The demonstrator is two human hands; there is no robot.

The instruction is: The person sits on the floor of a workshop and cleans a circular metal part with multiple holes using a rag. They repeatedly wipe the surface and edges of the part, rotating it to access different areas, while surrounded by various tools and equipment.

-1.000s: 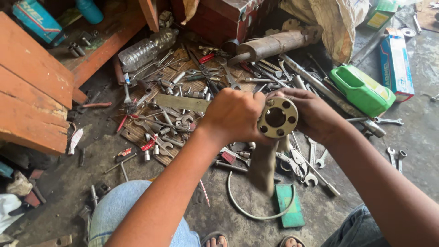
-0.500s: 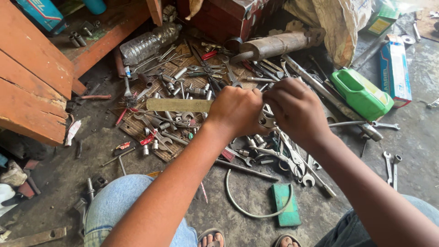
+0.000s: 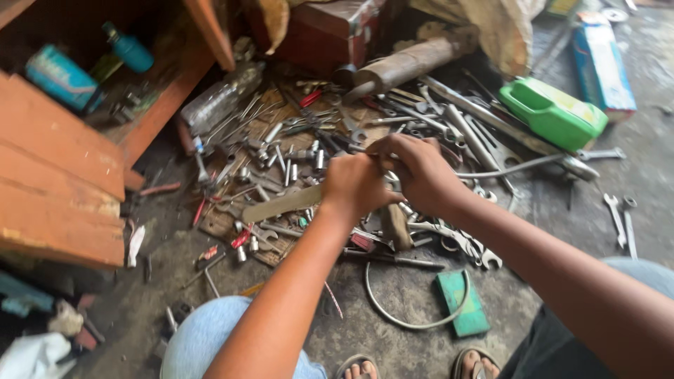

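Hands meet over a scatter of tools

Left hand (image 3: 354, 184) and right hand (image 3: 414, 172) close together on a small metal part (image 3: 390, 181), mostly hidden between them, above the tool pile (image 3: 295, 161). A green can (image 3: 554, 112) and a blue box (image 3: 602, 67) lie far right; a teal tin (image 3: 60, 76) sits on the orange shelf (image 3: 63, 182). Grimy concrete floor (image 3: 562, 231)

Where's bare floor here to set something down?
Bare floor lies right of the right hand, between the green container and the loose wrenches. Around both hands the tool pile is crowded.
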